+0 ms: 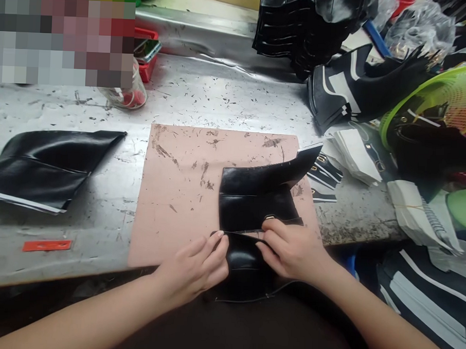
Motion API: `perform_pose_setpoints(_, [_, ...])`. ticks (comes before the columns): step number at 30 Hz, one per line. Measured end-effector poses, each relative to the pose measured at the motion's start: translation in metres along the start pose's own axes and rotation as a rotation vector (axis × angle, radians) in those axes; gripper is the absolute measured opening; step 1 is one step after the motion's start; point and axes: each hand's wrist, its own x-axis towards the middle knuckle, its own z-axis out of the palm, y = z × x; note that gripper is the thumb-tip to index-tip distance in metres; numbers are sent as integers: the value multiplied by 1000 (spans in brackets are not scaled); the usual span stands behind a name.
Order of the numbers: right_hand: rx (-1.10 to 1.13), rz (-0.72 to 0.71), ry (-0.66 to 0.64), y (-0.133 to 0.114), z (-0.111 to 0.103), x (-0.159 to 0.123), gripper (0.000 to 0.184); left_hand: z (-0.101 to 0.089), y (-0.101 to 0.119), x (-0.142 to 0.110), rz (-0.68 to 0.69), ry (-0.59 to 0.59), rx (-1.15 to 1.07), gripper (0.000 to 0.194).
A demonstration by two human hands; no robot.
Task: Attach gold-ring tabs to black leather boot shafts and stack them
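My left hand (201, 268) is closed in a pinch on the top edge of a glossy black leather boot upper (247, 260), which hangs over the table's front edge. My right hand (293, 249) is also closed, gripping the same edge farther right. A small metal buckle (269, 217) shows at my right fingertips. Just beyond lies a black leather panel (243, 208) with stitched seams, flat on a pink mat (174, 192); whether it joins the piece in my hands I cannot tell.
At left lie another black leather piece (44, 161) and an orange strip (46, 245). A plastic cup (134, 95) and red tray (147, 70) stand behind. To the right are black buckle straps (326, 171), white bundles (353, 154), a green basket (394, 107) and stacked black leather pieces (278, 32).
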Motion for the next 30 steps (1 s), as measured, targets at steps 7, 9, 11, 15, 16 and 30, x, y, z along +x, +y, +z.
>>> perform_pose_setpoints(7, [-35, 201, -83, 21, -5, -24, 28, 3, -4, 5, -28, 45, -44, 21])
perform_pose_setpoints(9, [-33, 218, -90, 24, -5, -25, 29, 2, -7, 8, -20, 34, -63, 22])
perform_pose_setpoints(11, [-30, 222, -94, 27, -4, -25, 30, 1, -9, 11, -14, 34, -75, 22])
perform_pose_setpoints(15, [-20, 225, -115, 31, -2, -24, 32, 2, -12, 19, 4, 26, -107, 20])
perform_pose_setpoints(16, [-13, 226, -118, 32, -2, -24, 32, 2, -13, 21, 12, 15, -116, 19])
perform_pose_setpoints(30, [-11, 228, -117, 39, -1, -22, 30, -3, -22, 75, 132, -103, -209, 18])
